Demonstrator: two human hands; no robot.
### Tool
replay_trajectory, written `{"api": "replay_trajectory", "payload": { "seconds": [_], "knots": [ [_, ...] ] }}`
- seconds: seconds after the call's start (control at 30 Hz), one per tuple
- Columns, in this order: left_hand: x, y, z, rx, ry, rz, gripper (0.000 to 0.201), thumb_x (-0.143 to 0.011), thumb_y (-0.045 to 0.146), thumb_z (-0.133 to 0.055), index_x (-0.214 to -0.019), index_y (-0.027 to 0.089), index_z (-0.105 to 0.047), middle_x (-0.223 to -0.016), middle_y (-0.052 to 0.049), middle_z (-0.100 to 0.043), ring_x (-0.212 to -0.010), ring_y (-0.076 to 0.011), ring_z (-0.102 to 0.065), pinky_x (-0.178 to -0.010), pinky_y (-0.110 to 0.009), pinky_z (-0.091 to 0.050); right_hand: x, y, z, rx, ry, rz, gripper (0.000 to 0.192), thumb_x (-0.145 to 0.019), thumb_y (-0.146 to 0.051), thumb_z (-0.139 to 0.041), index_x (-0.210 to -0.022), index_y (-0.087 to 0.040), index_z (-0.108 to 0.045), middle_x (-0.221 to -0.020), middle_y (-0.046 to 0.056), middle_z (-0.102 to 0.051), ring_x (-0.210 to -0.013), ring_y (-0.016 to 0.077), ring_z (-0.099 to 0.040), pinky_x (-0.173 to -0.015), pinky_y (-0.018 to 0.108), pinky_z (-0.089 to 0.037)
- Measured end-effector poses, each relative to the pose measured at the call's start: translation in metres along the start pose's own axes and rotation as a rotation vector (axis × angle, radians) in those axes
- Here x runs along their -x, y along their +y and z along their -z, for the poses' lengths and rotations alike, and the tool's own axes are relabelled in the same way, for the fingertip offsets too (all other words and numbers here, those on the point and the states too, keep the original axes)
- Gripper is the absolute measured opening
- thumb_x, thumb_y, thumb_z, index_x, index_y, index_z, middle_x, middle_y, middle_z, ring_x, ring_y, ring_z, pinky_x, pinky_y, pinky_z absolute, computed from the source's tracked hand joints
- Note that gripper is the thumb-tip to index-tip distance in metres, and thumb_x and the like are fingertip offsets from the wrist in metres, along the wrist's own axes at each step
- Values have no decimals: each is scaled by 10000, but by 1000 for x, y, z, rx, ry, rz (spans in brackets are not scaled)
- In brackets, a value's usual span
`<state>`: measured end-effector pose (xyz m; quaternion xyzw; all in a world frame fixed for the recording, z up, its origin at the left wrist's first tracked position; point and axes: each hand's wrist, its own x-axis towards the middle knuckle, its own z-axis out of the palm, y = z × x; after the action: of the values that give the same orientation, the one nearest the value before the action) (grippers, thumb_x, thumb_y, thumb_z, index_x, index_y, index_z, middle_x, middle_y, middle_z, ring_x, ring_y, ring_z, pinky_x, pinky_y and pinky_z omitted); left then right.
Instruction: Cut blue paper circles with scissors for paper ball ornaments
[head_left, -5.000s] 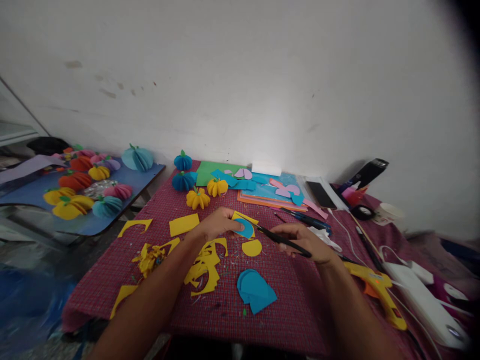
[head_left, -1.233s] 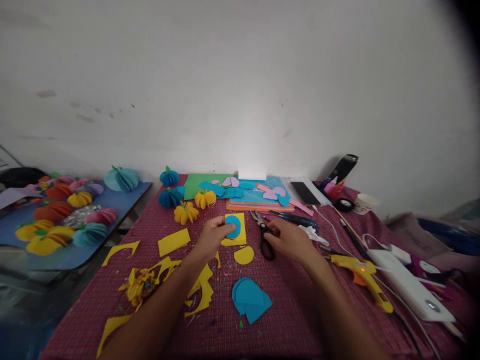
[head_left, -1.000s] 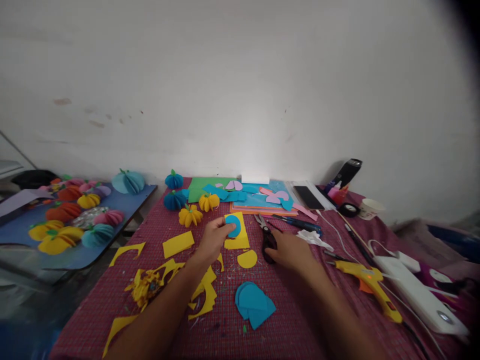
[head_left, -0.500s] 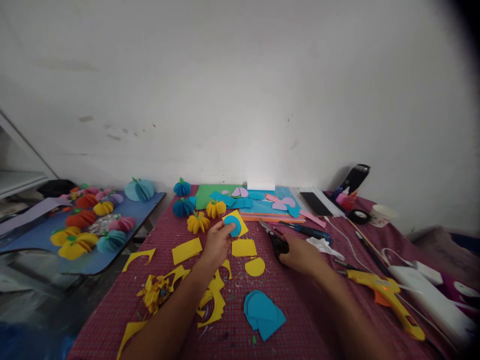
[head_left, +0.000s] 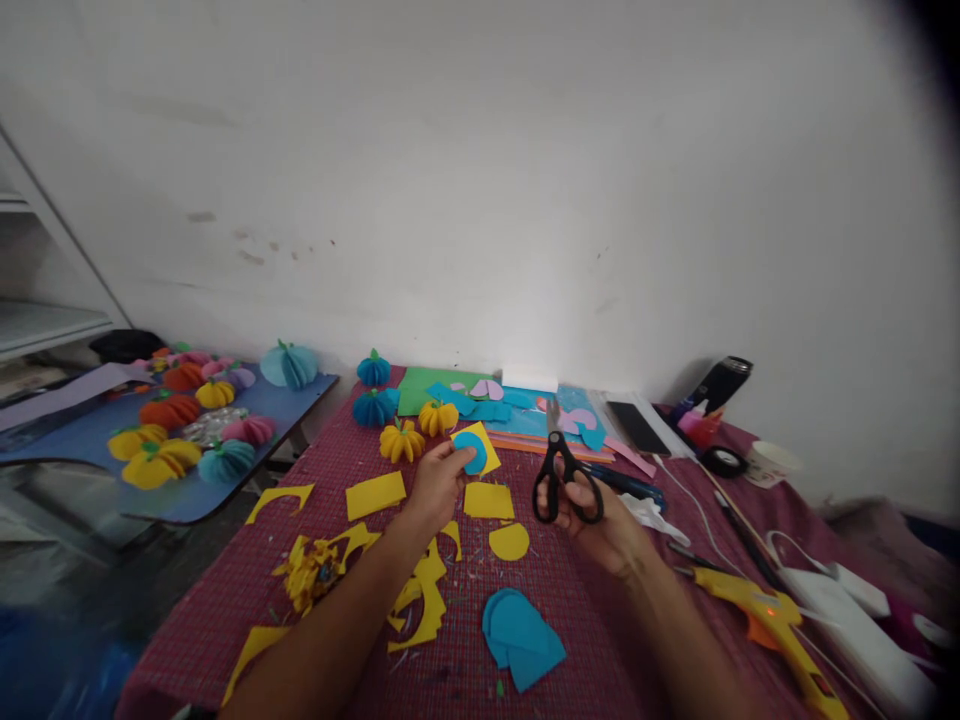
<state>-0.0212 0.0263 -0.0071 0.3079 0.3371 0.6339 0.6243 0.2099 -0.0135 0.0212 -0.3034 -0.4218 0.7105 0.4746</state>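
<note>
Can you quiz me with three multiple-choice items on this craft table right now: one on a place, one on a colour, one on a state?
1. Where does the glue gun lie?
A. on the cloth to the right of the right hand
B. on the blue side table
C. against the wall

2. What colour is the disc pinched by the left hand?
A. pink
B. blue
C. green

3. How are the scissors now?
A. flat on the cloth
B. raised in the right hand, blades pointing up
C. cutting a green sheet

Answers:
1 A, its yellow body lies on the red cloth right of the forearm.
2 B, a blue disc sits on a yellow square in the fingers.
3 B, fingers are through the black loops and the tips are above the table.
</note>
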Motion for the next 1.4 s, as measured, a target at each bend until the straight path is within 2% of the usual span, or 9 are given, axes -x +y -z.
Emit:
{"api": "replay_trajectory", "payload": {
  "seconds": [0.13, 0.27, 0.43, 0.73, 0.97, 1.23, 1.4],
  "knots": [
    [-1, 2, -1, 20, 23, -15, 299, -640, 308, -788, -861, 134, -686, -822, -73, -697, -673, -149, -621, -629, -279, -489, 4, 7, -13, 98, -117, -12, 455, -703, -276, -771, -1107, -184, -582, -925, 82, -665, -733, 180, -629, -653, 299, -482],
    [-2, 5, -2, 47, 66, -32, 295, -622, 290, -796, -848, 138, -682, -781, -47, -686, -643, -132, -609, -606, -263, -478, 8, 10, -19, 232, -198, -36, 422, -745, -327, -743, -1099, -147, -601, -800, 45, -629, -594, 122, -563, -533, 235, -414],
    [-3, 8, -2, 114, 128, -46, 294, -617, 254, -795, -859, 157, -660, -788, -17, -678, -657, -114, -610, -603, -241, -473, 9, 17, -20, 310, -143, -45, 332, -828, -389, -662, -1050, -149, -605, -734, 27, -610, -535, 107, -531, -483, 219, -393],
    [-1, 9, -2, 150, 93, -41, 289, -634, 241, -793, -870, 156, -648, -775, -1, -671, -660, -109, -606, -625, -248, -480, 6, 19, -18, 302, -106, -105, 357, -809, -407, -685, -1034, -143, -602, -675, 16, -604, -479, 102, -513, -435, 212, -398],
    [0, 12, -5, 159, 108, -55, 291, -628, 228, -796, -866, 149, -648, -776, -6, -668, -659, -110, -601, -624, -257, -486, 8, 16, -19, 290, -125, -122, 353, -809, -449, -668, -947, -136, -581, -644, 19, -606, -437, 100, -512, -397, 209, -400],
    [6, 2, -10, 153, 9, -38, 242, -657, 250, -781, -833, 137, -660, -788, -31, -680, -667, -119, -613, -640, -252, -479, 8, 20, -22, 257, -109, -88, 369, -811, -453, -673, -1008, -151, -593, -730, 37, -625, -517, 116, -556, -465, 220, -406],
    [11, -1, -15, 107, 0, -14, 246, -648, 265, -779, -826, 140, -665, -824, -55, -688, -707, -147, -626, -655, -272, -479, 6, 22, -24, 258, -120, -58, 379, -826, -435, -664, -1072, -155, -594, -750, 41, -625, -529, 115, -550, -483, 223, -388]
  ]
}}
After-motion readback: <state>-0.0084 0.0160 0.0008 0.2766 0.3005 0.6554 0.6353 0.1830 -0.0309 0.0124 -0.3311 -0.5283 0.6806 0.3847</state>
